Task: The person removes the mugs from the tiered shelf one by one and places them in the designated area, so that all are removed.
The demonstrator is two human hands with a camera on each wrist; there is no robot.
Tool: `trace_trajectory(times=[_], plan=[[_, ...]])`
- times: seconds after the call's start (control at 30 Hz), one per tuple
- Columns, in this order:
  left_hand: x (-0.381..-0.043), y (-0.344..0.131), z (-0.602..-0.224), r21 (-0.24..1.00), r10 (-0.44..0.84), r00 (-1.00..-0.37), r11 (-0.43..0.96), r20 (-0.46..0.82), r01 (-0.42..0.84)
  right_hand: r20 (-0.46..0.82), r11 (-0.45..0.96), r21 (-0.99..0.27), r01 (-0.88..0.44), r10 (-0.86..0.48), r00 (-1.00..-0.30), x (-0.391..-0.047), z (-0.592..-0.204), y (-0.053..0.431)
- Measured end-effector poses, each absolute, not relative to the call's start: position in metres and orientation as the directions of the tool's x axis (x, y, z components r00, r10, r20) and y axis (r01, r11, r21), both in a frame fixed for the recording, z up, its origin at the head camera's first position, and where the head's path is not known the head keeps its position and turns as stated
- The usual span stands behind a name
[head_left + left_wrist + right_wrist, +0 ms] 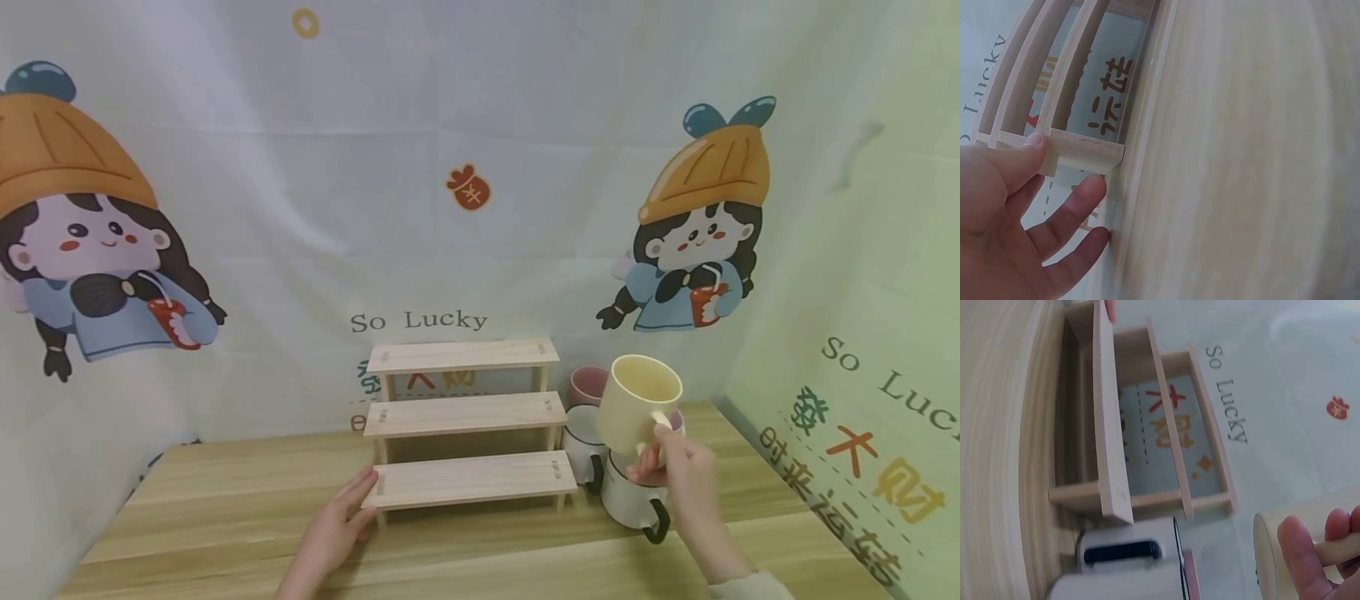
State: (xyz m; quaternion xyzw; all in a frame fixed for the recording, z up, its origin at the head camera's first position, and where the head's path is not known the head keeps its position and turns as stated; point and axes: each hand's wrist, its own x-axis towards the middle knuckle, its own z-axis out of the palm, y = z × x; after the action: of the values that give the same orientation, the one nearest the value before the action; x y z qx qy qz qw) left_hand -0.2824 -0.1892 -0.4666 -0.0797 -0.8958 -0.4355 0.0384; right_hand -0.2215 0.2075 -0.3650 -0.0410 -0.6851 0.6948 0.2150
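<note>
A cream mug (637,404) hangs in the air, tilted, its handle pinched by my right hand (678,467). In the right wrist view the fingers (1297,556) wrap its handle at the lower right. Below stands a white mug (630,500) with a black handle, and another white mug (581,425) is beside it. Pink mugs (588,383) show partly behind. My left hand (333,529) touches the left end of the lowest step of a three-tier wooden shelf (472,483). In the left wrist view its thumb (1032,147) meets the board's edge; the other fingers are loosely spread.
The shelf's upper tiers (461,357) stand close to the printed cloth backdrop (450,250). A wood-grain tabletop (225,517) lies under everything. A second cloth side (885,400) rises at the right. The white mugs stand close to the shelf's right end.
</note>
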Motion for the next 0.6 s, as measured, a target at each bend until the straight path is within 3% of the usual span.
trace_trajectory(times=[0.6], plan=[[-0.282,-0.189,-0.465,0.767,0.104,-0.986,0.618,0.133,0.169,0.228,0.031,-0.97,-0.242,0.467,-0.854,-0.215,-0.378,0.266]])
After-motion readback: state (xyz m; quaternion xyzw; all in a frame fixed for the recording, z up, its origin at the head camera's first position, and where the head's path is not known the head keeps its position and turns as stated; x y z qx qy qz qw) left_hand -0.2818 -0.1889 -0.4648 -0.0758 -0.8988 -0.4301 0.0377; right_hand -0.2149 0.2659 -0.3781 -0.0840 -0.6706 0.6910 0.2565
